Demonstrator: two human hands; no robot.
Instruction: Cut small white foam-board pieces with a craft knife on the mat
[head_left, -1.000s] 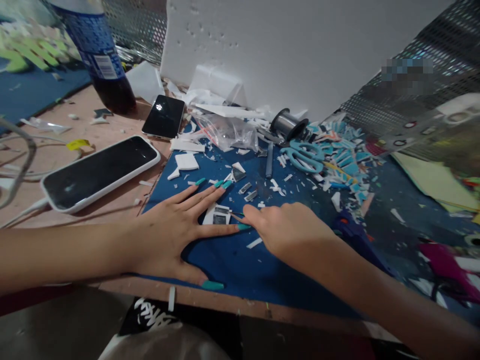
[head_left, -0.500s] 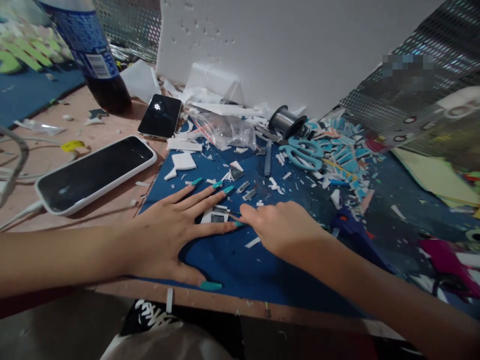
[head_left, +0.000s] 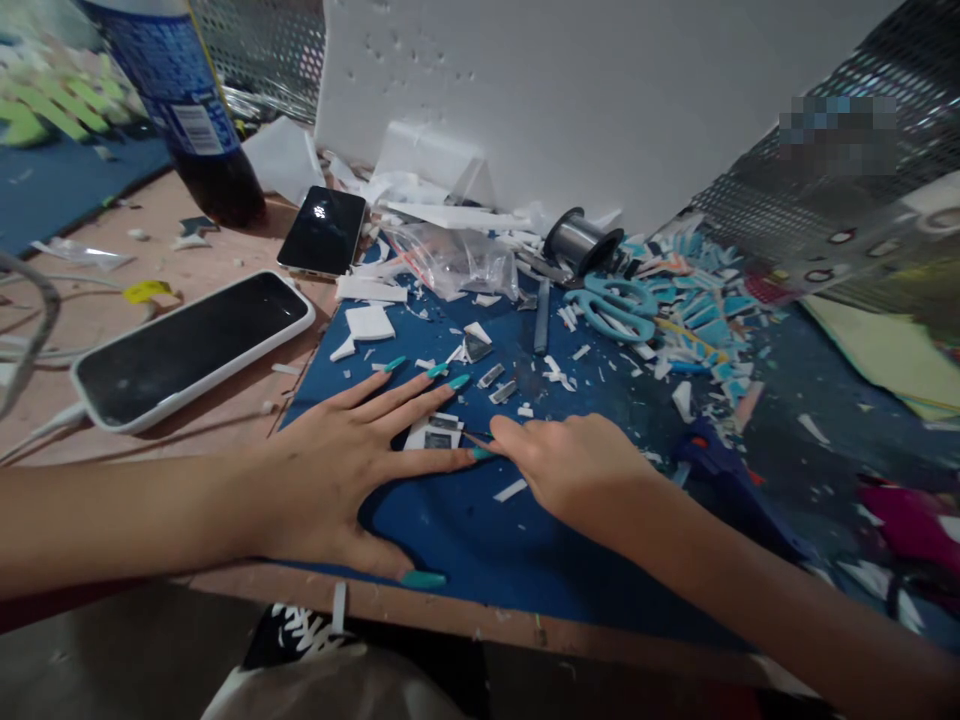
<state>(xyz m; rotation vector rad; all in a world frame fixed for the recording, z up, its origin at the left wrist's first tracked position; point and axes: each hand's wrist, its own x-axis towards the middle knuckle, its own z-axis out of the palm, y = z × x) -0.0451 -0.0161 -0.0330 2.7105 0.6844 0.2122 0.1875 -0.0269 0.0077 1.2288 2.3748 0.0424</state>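
Note:
My left hand point(head_left: 330, 465) lies flat with fingers spread on the blue cutting mat point(head_left: 465, 535). Between its index finger and the fingers above is a small white foam piece point(head_left: 414, 436) with dark rectangles on it. My right hand point(head_left: 574, 465) is closed in a pinch around a thin-bladed craft knife point(head_left: 475, 440); most of the tool is hidden by the fingers. Its tip points left, just right of the white piece, near my left index fingertip. Two small grey-and-white pieces point(head_left: 502, 392) lie above my right hand.
Two phones point(head_left: 195, 350) and a cola bottle point(head_left: 199, 130) stand or lie on the left. Blue scissors point(head_left: 615, 308), a wire spool point(head_left: 581, 245) and scraps lie at the back. A purple glue gun point(head_left: 727, 480) sits beyond my right forearm. A white foam board point(head_left: 525, 100) stands behind.
The knife tip has drawn back slightly rightward, from the dark rectangle to just off the white piece's edge. My left hand stays flat in place. The view has shifted slightly.

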